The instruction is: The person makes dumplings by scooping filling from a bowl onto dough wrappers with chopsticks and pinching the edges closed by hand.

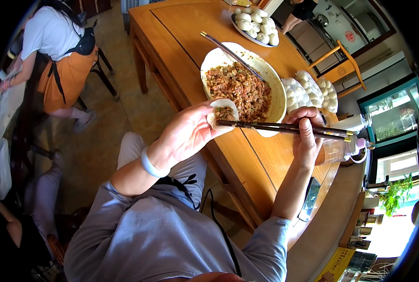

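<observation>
My left hand (183,136) holds a round dough wrapper (213,123) with a small heap of filling (224,113) on it, beside the rim of the big bowl. Closed around a pair of dark chopsticks (275,126), my right hand (308,136) keeps their tips at the filling in the wrapper. The white bowl (280,104) is full of chopped meat filling (242,89). Another pair of chopsticks (230,52) rests across its far rim, with the lower ends in the filling.
A plate of buns (256,26) stands at the table's (172,28) far end. Bagged dough pieces (308,89), a plastic bottle (334,150) and a phone (309,199) lie to the right. A person in an orange garment (68,77) leans over another table at left.
</observation>
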Motion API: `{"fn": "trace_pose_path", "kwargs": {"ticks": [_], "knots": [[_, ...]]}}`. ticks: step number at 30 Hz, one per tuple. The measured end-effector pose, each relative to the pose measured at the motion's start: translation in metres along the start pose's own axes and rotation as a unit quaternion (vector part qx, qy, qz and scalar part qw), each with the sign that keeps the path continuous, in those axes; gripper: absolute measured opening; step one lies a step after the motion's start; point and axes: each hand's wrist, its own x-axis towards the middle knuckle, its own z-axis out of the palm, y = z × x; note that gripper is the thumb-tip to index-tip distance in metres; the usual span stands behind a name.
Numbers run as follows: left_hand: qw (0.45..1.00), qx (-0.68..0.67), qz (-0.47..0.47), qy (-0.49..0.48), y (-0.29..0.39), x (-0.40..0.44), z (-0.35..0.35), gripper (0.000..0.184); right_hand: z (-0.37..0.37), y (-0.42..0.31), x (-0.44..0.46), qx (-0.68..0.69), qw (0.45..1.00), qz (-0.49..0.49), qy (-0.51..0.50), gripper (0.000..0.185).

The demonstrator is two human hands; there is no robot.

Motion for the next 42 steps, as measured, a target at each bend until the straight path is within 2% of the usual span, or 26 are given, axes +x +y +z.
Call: {"fn": "trace_pose_path", "kwargs": {"ticks": [3, 6, 7, 9, 10, 14, 21, 24, 28, 32, 33, 37, 40, 42], "knots": [[1.0, -0.005, 0.003, 0.001, -0.001, 0.0, -0.002, 0.037, -0.005, -0.002, 0.002, 0.048, 0.999, -0.01, 0.018, 0.019], [1.0, -0.001, 0.002, 0.016, 0.0, -0.001, 0.0, 0.037, -0.013, -0.004, 0.007, 0.075, 0.991, -0.029, 0.109, 0.018], [1.0, 0.0, 0.002, 0.018, 0.001, -0.002, 0.0, 0.035, -0.018, -0.006, 0.009, 0.054, 0.991, -0.041, 0.116, 0.02], [1.0, 0.002, 0.002, 0.021, 0.002, -0.003, 0.0, 0.033, -0.026, 0.003, 0.007, -0.168, 0.973, -0.026, 0.158, 0.022], [1.0, 0.003, 0.003, 0.023, 0.002, -0.004, 0.0, 0.033, -0.027, 0.004, 0.007, -0.278, 0.944, -0.018, 0.177, 0.023], [1.0, -0.001, 0.003, 0.027, 0.004, -0.005, 0.001, 0.033, -0.03, 0.026, 0.01, -0.288, 0.943, 0.082, 0.142, 0.026], [1.0, -0.021, -0.006, 0.023, 0.014, -0.011, 0.005, 0.032, -0.036, 0.067, -0.003, -0.189, 0.947, 0.12, 0.231, 0.035], [0.999, -0.024, -0.015, 0.024, 0.017, -0.011, 0.002, 0.032, -0.038, 0.071, -0.02, -0.205, 0.929, 0.143, 0.271, 0.035], [0.998, -0.043, -0.031, 0.021, 0.016, -0.01, -0.004, 0.032, -0.029, 0.07, -0.034, -0.148, 0.912, 0.197, 0.328, 0.032], [0.998, -0.051, -0.027, 0.016, 0.019, -0.014, -0.005, 0.032, -0.02, 0.067, -0.039, -0.085, 0.922, 0.197, 0.322, 0.028], [0.998, -0.051, -0.023, 0.013, 0.021, -0.015, -0.006, 0.032, -0.025, 0.07, -0.042, -0.066, 0.923, 0.208, 0.317, 0.031], [0.999, -0.049, -0.016, 0.014, 0.026, -0.019, -0.009, 0.031, -0.016, 0.064, -0.054, -0.046, 0.919, 0.235, 0.312, 0.024], [0.998, -0.052, -0.012, 0.015, 0.027, -0.02, -0.011, 0.032, -0.006, 0.056, -0.074, 0.059, 0.906, 0.243, 0.341, 0.016], [0.998, -0.053, -0.014, 0.011, 0.027, -0.02, -0.014, 0.036, 0.011, 0.047, -0.083, 0.083, 0.895, 0.242, 0.365, 0.005]]}}
